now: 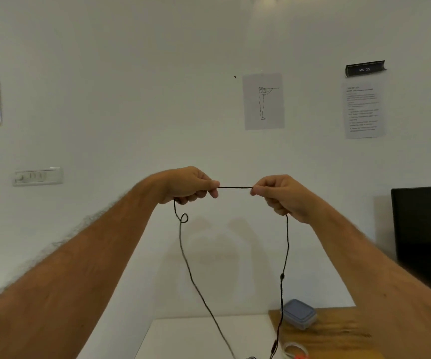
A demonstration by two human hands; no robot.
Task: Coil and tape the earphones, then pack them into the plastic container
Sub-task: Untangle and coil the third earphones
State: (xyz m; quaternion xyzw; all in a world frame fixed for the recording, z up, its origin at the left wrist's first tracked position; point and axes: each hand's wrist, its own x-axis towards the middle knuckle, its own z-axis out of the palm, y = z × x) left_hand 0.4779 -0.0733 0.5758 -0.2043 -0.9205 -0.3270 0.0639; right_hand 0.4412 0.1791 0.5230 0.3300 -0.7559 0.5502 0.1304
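I hold the black earphone cable [235, 188] stretched taut between both hands, raised in front of the wall. My left hand [191, 186] pinches it on the left, and below that hand the cable forms a small loop and hangs down. My right hand [280, 194] pinches it on the right, and the other strand drops from it past a small inline bead toward the table. The plastic container [298, 313], with a blue-grey lid on it, sits on the wooden surface at the lower right. A roll of clear tape [293, 349] lies near the bottom edge.
A white table [183, 338] meets a wooden surface [338, 332] at the bottom. A black monitor [424, 242] stands at the right. Papers, a poster and a switch plate [38, 176] are on the white wall.
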